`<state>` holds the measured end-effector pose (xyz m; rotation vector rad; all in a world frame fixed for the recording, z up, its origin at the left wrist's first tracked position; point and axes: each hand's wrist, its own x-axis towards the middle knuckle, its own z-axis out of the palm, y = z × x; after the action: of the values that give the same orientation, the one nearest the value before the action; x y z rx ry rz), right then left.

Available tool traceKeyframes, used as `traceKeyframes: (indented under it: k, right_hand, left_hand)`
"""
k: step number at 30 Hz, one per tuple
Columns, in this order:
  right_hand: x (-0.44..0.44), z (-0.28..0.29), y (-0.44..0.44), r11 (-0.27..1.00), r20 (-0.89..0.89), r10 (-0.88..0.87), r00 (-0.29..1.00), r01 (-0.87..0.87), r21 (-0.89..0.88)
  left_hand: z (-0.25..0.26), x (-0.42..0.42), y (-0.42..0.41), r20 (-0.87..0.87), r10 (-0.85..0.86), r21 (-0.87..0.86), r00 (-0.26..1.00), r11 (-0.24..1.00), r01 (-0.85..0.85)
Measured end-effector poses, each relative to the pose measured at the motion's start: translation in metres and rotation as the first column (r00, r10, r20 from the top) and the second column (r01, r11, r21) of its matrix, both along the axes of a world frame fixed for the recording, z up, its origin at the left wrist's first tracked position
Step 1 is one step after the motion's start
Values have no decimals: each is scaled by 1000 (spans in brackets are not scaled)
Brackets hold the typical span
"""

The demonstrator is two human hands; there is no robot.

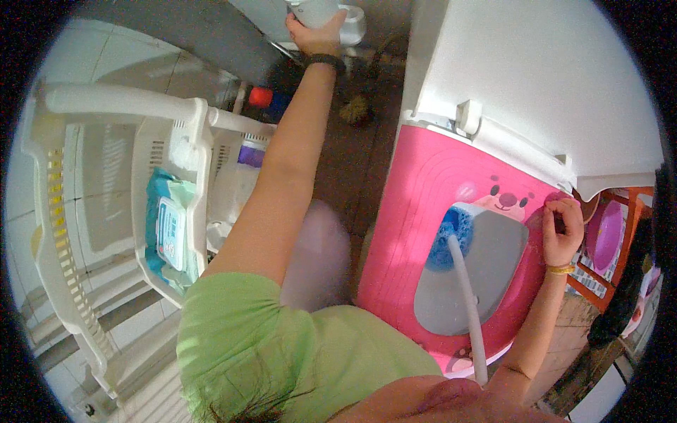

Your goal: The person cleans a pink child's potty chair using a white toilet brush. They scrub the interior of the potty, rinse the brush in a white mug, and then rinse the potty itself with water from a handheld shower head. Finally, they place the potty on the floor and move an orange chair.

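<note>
My left hand (pixel 312 39), with a dark wristband, reaches far forward and grips a white container (pixel 316 11) that the top edge cuts off. At the right, my right hand (pixel 563 227) has its curled fingers and thumb at the edge of a pink toilet seat (pixel 404 211) printed with a bear face. Through the seat's opening shows the grey, shaded bowl (pixel 470 301). A white-handled toilet brush (pixel 468 304) leans in it, its handle lying over the seat's near rim. Around its lower end is blue, foamy-looking matter (pixel 449 248); whether this is bristles or water is unclear.
A white plastic rack (pixel 198 153) on my left holds a pack of wet wipes (pixel 172 232) and a bottle with a purple label (pixel 251 156). Another white holder (pixel 353 25) stands beside my left hand. A purple basin (pixel 605 235) and an orange frame (pixel 616 275) are at far right.
</note>
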<state>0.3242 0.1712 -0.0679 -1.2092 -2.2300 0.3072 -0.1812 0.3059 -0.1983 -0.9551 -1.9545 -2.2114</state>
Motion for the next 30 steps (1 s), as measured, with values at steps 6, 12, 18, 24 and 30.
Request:
traceKeyframes:
  k: [6, 12, 18, 24, 30]
  right_hand:
    - [0, -1, -1, 1000, -18, 1, 1000, -1, 0]
    - [1, -2, -1, 1000, -27, -1, 1000, 2, 15]
    - [2, -2, -1, 1000, -8, 3, 1000, -3, 9]
    - [3, -4, 0, 1000, -7, 8, 1000, -8, 14]
    - [3, -1, -2, 1000, 3, -10, 1000, 10, 9]
  left_hand:
    - [-12, 1, -1, 19, 83, 7, 996, 996, -83]
    - [-20, 2, 1, 73, 28, 19, 997, 999, -30]
    - [-13, 15, -21, 184, -118, 36, 976, 993, 114]
    - [-40, -20, -22, 281, -255, 30, 925, 966, 256]
    - [-19, -2, -15, 138, -203, 66, 969, 979, 195]
